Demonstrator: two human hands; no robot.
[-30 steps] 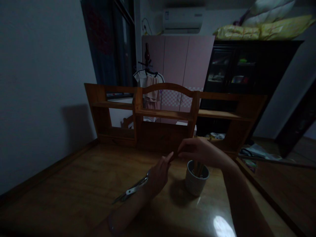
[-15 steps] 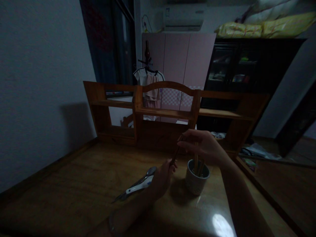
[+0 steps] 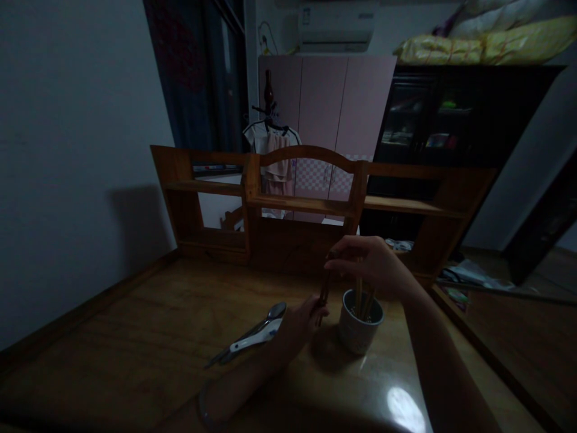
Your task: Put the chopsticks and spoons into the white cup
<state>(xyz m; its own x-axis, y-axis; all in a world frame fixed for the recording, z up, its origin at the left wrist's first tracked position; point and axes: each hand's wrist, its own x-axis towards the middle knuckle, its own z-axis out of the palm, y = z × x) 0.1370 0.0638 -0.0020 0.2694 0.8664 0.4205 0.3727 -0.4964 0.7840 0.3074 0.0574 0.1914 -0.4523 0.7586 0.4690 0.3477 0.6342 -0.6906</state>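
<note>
Dark brown chopsticks (image 3: 324,287) stand nearly upright between my hands, slightly left of the holder. My right hand (image 3: 367,263) pinches their upper end between thumb and fingers. Lower down, my left hand (image 3: 303,319) is closed around them, and their tips show below its fingers. Just right of my left hand is a pale round utensil holder (image 3: 358,335) with light wooden chopsticks (image 3: 359,294) leaning inside, partly behind my right hand. A white spoon (image 3: 255,340) and a metal spoon (image 3: 276,310) lie together on the table, left of my left hand.
The wooden tabletop (image 3: 148,325) carries a bright reflection at front right. A wooden shelf unit (image 3: 306,206) runs along its back edge. At left is a plain wall (image 3: 81,150). Behind stand a pink wardrobe (image 3: 322,102) and a dark cabinet (image 3: 487,120).
The chopsticks have swung from a slant to nearly upright. My left hand has shifted slightly right, toward the holder, while my right hand stays almost in place.
</note>
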